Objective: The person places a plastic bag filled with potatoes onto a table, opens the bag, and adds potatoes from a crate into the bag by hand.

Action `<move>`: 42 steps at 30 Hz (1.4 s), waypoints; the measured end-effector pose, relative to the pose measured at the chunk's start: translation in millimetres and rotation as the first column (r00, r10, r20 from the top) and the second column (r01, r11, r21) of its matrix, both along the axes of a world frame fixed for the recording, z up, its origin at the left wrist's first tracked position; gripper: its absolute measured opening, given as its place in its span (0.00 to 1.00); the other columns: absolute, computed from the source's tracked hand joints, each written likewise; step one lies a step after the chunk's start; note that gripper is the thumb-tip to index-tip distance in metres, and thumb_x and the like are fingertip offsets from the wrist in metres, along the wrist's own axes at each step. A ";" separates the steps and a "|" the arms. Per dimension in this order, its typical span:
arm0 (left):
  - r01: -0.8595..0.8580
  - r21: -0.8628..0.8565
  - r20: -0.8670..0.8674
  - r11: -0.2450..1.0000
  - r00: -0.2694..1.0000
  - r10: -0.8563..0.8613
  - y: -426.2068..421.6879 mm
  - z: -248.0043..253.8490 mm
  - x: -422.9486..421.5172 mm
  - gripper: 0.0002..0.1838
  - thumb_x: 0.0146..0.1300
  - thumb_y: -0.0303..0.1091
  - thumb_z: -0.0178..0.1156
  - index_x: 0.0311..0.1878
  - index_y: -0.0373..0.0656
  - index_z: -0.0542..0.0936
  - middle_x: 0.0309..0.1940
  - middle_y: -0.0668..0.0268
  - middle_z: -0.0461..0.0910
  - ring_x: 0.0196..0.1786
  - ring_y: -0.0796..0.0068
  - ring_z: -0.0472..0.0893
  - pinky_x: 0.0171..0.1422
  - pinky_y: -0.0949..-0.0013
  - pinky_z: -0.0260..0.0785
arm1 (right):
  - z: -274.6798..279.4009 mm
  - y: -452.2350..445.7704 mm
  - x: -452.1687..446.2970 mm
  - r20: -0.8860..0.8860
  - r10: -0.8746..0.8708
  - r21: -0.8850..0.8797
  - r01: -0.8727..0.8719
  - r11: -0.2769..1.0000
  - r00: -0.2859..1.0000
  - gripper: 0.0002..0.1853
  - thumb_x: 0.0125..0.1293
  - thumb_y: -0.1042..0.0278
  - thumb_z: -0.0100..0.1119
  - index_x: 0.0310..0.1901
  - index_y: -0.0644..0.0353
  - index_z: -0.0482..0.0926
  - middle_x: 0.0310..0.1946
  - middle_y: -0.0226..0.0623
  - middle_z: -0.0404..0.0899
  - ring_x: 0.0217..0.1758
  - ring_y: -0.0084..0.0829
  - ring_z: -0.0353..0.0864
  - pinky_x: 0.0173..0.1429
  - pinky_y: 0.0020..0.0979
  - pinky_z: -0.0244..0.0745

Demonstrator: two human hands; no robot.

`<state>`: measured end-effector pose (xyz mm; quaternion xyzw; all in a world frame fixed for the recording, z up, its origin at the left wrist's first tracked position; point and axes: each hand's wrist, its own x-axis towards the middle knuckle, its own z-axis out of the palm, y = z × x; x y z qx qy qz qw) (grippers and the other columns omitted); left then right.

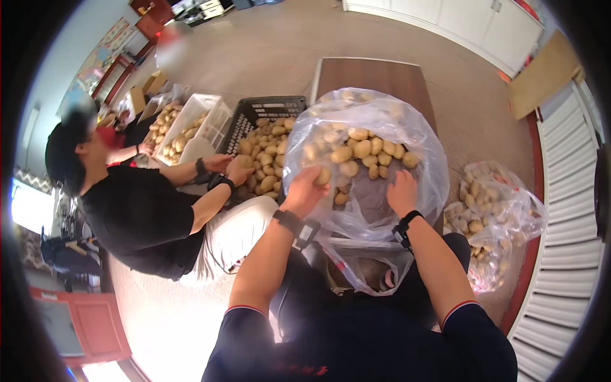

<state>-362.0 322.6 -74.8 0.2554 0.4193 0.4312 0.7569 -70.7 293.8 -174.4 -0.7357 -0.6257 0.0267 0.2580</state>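
Observation:
A large clear plastic bag (428, 137) lies spread in front of me, its near edge hanging towards my lap. Inside it, several potatoes (362, 149) are heaped towards the far side, with a dark surface showing nearer me. My left hand (307, 190) is at the bag's left side, its fingers closed round a potato (323, 175). Over the right part of the bag is my right hand (402, 193), fingers pointing forward and slightly bent, with nothing seen in them. Both wrists wear dark bands.
On my left a person in a black shirt (137, 213) handles potatoes over a black crate (270, 102). White crates (207, 103) of potatoes stand beyond. A brown tabletop (375, 73) is under the bag. Filled bags of potatoes (487, 204) lie on the floor at right, near a white radiator (566, 254).

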 end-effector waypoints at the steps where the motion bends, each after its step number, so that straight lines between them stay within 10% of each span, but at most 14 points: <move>1: -0.053 -0.004 0.034 0.999 0.998 0.053 1.7 1.3 -5.2 0.12 0.72 0.38 0.53 0.49 0.40 0.74 0.40 0.62 0.78 0.36 0.68 0.79 0.38 0.67 0.72 | -2.7 -2.5 0.5 -0.002 0.028 0.004 -0.028 1.000 1.000 0.22 0.57 0.69 0.60 0.55 0.61 0.74 0.61 0.48 0.71 0.63 0.53 0.69 0.63 0.48 0.69; 9: -0.508 -0.067 0.041 0.859 0.859 0.511 22.1 -24.9 -64.3 0.10 0.72 0.35 0.52 0.51 0.42 0.74 0.43 0.60 0.78 0.42 0.61 0.80 0.47 0.59 0.76 | -11.3 -20.5 27.2 0.031 0.160 -0.262 -0.146 0.954 0.987 0.21 0.55 0.73 0.57 0.54 0.62 0.75 0.53 0.50 0.73 0.57 0.55 0.72 0.61 0.48 0.70; 11: -0.444 0.292 -0.024 0.847 0.882 0.471 17.9 -62.0 -95.1 0.12 0.69 0.33 0.55 0.53 0.43 0.73 0.45 0.58 0.78 0.45 0.58 0.79 0.50 0.57 0.76 | -36.5 -13.4 22.8 -0.099 0.223 -0.245 -0.241 0.939 0.970 0.22 0.55 0.73 0.56 0.54 0.62 0.74 0.49 0.52 0.76 0.55 0.56 0.73 0.59 0.47 0.71; 13: -0.659 -0.101 0.089 0.745 0.740 0.667 23.2 -41.1 -96.1 0.14 0.69 0.30 0.53 0.55 0.38 0.73 0.43 0.56 0.76 0.38 0.58 0.80 0.45 0.56 0.79 | -22.8 -9.0 12.5 -0.203 0.181 -0.240 -0.228 0.943 0.962 0.21 0.56 0.73 0.56 0.54 0.62 0.74 0.47 0.53 0.78 0.53 0.57 0.75 0.59 0.47 0.71; 14: -0.522 0.244 -0.129 0.817 0.818 0.561 27.4 -67.0 -107.4 0.14 0.68 0.32 0.56 0.53 0.38 0.74 0.42 0.56 0.77 0.40 0.56 0.80 0.45 0.56 0.78 | -9.2 -11.8 4.3 -0.291 0.131 -0.233 -0.204 0.951 0.948 0.21 0.56 0.73 0.56 0.54 0.62 0.75 0.46 0.54 0.78 0.51 0.58 0.75 0.58 0.47 0.71; 16: -0.073 0.740 -0.555 0.669 0.496 0.668 37.1 -120.4 -130.3 0.15 0.64 0.37 0.61 0.49 0.39 0.78 0.42 0.54 0.80 0.42 0.54 0.81 0.47 0.56 0.76 | -6.0 -9.7 1.2 -0.375 0.108 -0.148 -0.175 0.973 0.921 0.20 0.57 0.74 0.57 0.54 0.61 0.75 0.42 0.49 0.81 0.43 0.50 0.80 0.50 0.43 0.75; 18: 0.181 0.520 -0.848 0.835 -0.005 0.529 15.6 -58.6 -117.4 0.21 0.60 0.48 0.67 0.42 0.38 0.82 0.37 0.52 0.84 0.42 0.51 0.83 0.48 0.56 0.75 | -13.4 -4.4 -2.9 -0.627 0.020 -0.189 -0.176 0.966 0.778 0.20 0.57 0.75 0.57 0.54 0.61 0.75 0.41 0.44 0.80 0.40 0.42 0.81 0.45 0.38 0.76; 19: 0.187 0.515 -0.852 0.836 0.006 0.524 12.7 -59.1 -119.9 0.21 0.60 0.48 0.67 0.42 0.38 0.82 0.37 0.52 0.84 0.42 0.51 0.83 0.48 0.56 0.75 | -12.7 -3.9 -6.0 -0.824 -0.075 -0.222 -0.199 0.954 0.561 0.19 0.58 0.75 0.57 0.54 0.61 0.75 0.40 0.39 0.80 0.38 0.34 0.82 0.40 0.34 0.76; 22: 0.185 0.404 -0.905 0.896 -0.062 0.420 16.4 -55.9 -122.8 0.22 0.61 0.51 0.65 0.41 0.38 0.83 0.35 0.52 0.84 0.43 0.52 0.83 0.48 0.57 0.75 | 16.5 -8.9 -23.5 -0.826 -0.086 -0.278 -0.271 0.922 0.557 0.22 0.62 0.74 0.55 0.60 0.60 0.72 0.38 0.32 0.77 0.34 0.22 0.78 0.35 0.26 0.76; 33: 0.352 0.464 -0.822 0.813 -0.171 0.543 17.0 -65.5 -136.8 0.17 0.62 0.45 0.64 0.41 0.38 0.83 0.37 0.54 0.83 0.42 0.51 0.82 0.49 0.57 0.74 | 39.5 -18.6 -47.4 -0.904 -0.254 -0.385 -0.392 0.836 0.345 0.19 0.69 0.59 0.58 0.53 0.64 0.73 0.33 0.33 0.78 0.24 0.23 0.78 0.26 0.24 0.74; 35: 0.473 0.427 -0.813 0.771 -0.173 0.556 18.2 -55.7 -128.1 0.15 0.62 0.43 0.63 0.41 0.38 0.82 0.35 0.55 0.82 0.40 0.52 0.82 0.47 0.57 0.74 | 43.4 -18.4 -48.9 -0.880 -0.259 -0.433 -0.448 0.782 0.398 0.19 0.71 0.51 0.56 0.47 0.62 0.75 0.25 0.31 0.74 0.22 0.23 0.75 0.26 0.25 0.72; 36: -0.140 0.518 -0.732 0.844 0.439 0.521 25.4 -61.9 -123.2 0.13 0.63 0.41 0.62 0.41 0.39 0.81 0.34 0.57 0.81 0.39 0.55 0.82 0.44 0.58 0.74 | 44.5 -19.2 -50.0 -0.879 -0.265 -0.434 -0.438 0.787 0.395 0.19 0.71 0.51 0.56 0.47 0.62 0.75 0.25 0.31 0.74 0.22 0.23 0.75 0.26 0.25 0.72; 37: -0.600 0.095 -0.220 0.794 0.765 0.605 32.5 -65.0 -117.0 0.11 0.64 0.39 0.60 0.41 0.40 0.80 0.34 0.59 0.81 0.37 0.58 0.82 0.42 0.59 0.75 | 45.7 -19.6 -51.5 -0.888 -0.254 -0.421 -0.459 0.782 0.382 0.20 0.71 0.50 0.56 0.45 0.62 0.75 0.23 0.29 0.71 0.21 0.22 0.73 0.26 0.26 0.71; 42: -0.307 0.104 -0.219 0.946 0.921 0.323 16.3 -17.8 -62.3 0.10 0.66 0.37 0.57 0.45 0.42 0.77 0.37 0.63 0.80 0.37 0.69 0.82 0.36 0.67 0.75 | 67.0 -19.5 -67.2 -0.927 -0.199 -0.347 -0.521 0.780 0.319 0.20 0.71 0.49 0.55 0.41 0.63 0.76 0.19 0.25 0.66 0.19 0.20 0.69 0.23 0.26 0.67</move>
